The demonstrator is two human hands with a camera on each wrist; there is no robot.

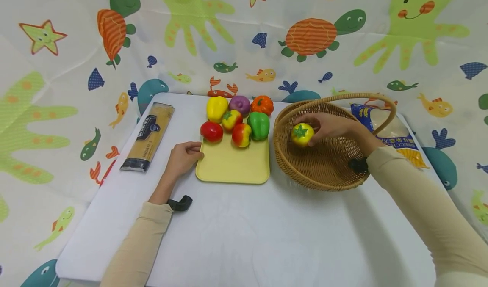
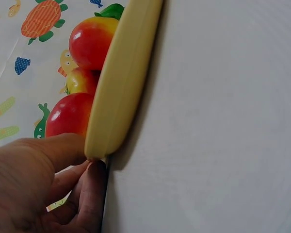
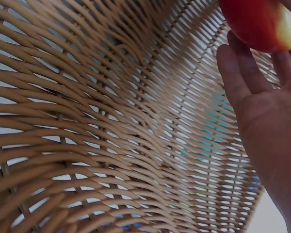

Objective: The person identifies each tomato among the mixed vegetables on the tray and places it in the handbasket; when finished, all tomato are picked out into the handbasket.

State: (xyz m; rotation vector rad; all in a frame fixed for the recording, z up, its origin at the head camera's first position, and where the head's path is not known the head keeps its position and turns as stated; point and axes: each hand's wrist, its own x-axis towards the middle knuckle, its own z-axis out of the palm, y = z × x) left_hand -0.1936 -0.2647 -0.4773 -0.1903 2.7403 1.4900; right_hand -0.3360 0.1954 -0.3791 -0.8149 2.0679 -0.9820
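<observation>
My right hand grips a toy tomato, yellow on top with a green star-shaped leaf, inside the wicker basket. In the right wrist view the tomato shows red with a yellow patch, and the hand is around it. My left hand pinches the left edge of a pale yellow tray; the left wrist view has its thumb and fingers at the tray's corner. Toy produce fills the tray's far half: a yellow pepper, a purple onion, a green pepper and several red or orange pieces.
A pack of spaghetti lies left of the tray. Behind the basket, at the table's right, is a blue and clear food bag. The basket's tall handle arches over its far side. A patterned cloth hangs behind the white table.
</observation>
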